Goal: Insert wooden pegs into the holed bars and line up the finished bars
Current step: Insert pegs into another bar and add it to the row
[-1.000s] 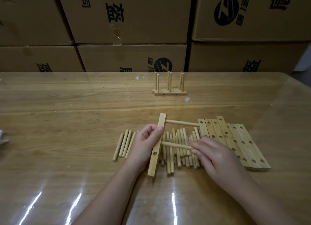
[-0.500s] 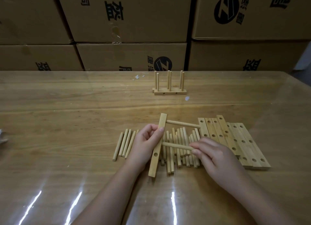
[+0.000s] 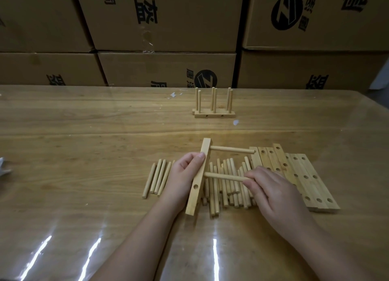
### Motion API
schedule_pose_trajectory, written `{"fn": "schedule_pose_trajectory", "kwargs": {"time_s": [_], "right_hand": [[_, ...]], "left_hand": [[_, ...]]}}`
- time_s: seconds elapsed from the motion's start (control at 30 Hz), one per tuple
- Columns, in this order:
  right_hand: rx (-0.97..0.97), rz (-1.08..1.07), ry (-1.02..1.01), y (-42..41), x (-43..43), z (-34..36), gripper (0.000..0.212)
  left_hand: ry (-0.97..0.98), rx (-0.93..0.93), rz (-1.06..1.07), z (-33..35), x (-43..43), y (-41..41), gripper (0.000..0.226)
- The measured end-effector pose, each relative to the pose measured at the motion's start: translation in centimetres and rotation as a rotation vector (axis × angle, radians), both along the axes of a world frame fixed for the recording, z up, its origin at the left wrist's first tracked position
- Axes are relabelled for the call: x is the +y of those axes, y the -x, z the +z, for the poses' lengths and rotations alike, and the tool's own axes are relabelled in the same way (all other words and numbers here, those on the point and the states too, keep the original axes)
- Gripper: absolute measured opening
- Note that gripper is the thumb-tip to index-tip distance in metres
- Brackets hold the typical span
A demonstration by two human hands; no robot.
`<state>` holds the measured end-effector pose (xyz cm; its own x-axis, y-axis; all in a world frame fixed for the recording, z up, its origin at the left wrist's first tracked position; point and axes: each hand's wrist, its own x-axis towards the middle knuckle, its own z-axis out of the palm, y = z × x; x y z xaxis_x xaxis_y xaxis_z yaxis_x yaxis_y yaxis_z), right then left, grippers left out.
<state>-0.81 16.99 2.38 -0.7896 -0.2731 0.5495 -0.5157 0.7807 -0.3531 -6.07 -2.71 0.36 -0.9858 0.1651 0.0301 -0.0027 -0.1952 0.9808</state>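
Note:
My left hand (image 3: 185, 175) grips a holed wooden bar (image 3: 199, 176) on its side above the table. One peg (image 3: 231, 150) sticks out of the bar's far hole toward the right. My right hand (image 3: 271, 188) pinches a second peg (image 3: 225, 176) whose left end sits in the bar's middle hole. The near hole is empty. A heap of loose pegs (image 3: 227, 186) lies under the hands, and a few more pegs (image 3: 156, 178) lie to the left. Several bare holed bars (image 3: 299, 175) lie side by side on the right. Two finished bars (image 3: 213, 113) with upright pegs stand farther back.
The wooden table (image 3: 84, 144) has a glossy cover with glare streaks near me. Stacked cardboard boxes (image 3: 166, 68) form a wall behind its far edge. Small white scraps (image 3: 235, 122) lie near the finished bars, and a pale object (image 3: 4, 171) is at the left edge.
The hands, bar and second peg are in almost the same place; the view has shifted slightly.

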Motion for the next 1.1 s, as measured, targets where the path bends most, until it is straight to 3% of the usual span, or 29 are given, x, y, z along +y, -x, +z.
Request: {"fn": "schedule_pose_trajectory", "kwargs": {"time_s": [0.2,0.4,0.67,0.93,1.1], "right_hand": [[-0.129,-0.082,0.083,-0.4,-0.3,0.0,0.043],[-0.321,0.07,-0.39,-0.4,-0.9,-1.4,0.058],[-0.148,0.033,-0.383,-0.1,-1.1,-1.9,0.021],[-0.141,0.024,-0.431,0.2,-1.6,-2.2,0.031],[-0.132,-0.014,-0.401,0.4,-2.3,-2.3,0.022]], "left_hand": [[-0.08,-0.038,0.084,0.1,0.1,0.3,0.031],[-0.184,-0.129,0.141,0.2,0.2,0.7,0.041],[-0.211,-0.132,0.118,0.2,0.2,0.9,0.042],[-0.241,-0.139,0.107,0.2,0.3,1.0,0.043],[-0.245,-0.148,0.101,0.1,0.4,1.0,0.042]]}}
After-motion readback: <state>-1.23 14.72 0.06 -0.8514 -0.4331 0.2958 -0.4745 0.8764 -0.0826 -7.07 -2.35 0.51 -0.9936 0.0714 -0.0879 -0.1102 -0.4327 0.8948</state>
